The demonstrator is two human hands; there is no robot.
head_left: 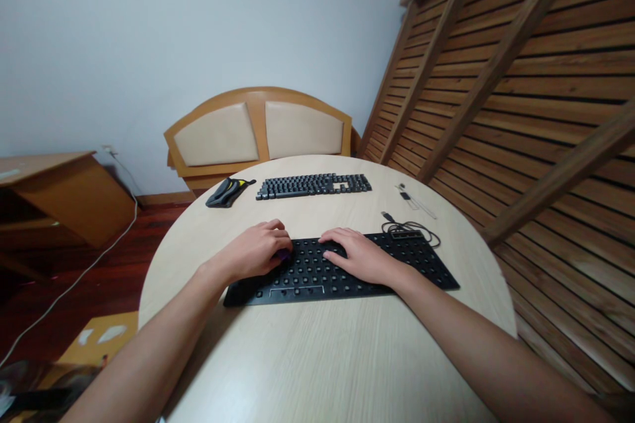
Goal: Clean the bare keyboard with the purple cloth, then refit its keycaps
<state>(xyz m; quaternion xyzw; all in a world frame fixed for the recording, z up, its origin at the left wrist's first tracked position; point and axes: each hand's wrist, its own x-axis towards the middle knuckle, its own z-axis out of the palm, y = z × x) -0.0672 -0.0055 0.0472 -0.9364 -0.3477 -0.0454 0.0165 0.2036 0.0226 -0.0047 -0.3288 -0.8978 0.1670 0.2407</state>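
A black keyboard base (342, 277) with its keycaps off lies flat on the table in front of me, slightly angled. My left hand (260, 250) is over its left part, fingers curled round a small dark purple object (283, 254) that is mostly hidden and touches or nearly touches the base. My right hand (360, 254) rests on the base's middle with thumb and fingers stretched out, holding nothing. The base's black USB cable (426, 230) lies coiled at its back right corner.
Black keycaps (307, 185) are laid out in rows farther back on the round table (317, 357). A black-and-yellow folded item (229, 192) lies at the back left. Toward the right is a small wire tool with a black part (405, 196). A wooden slatted frame (536, 79) leans close by.
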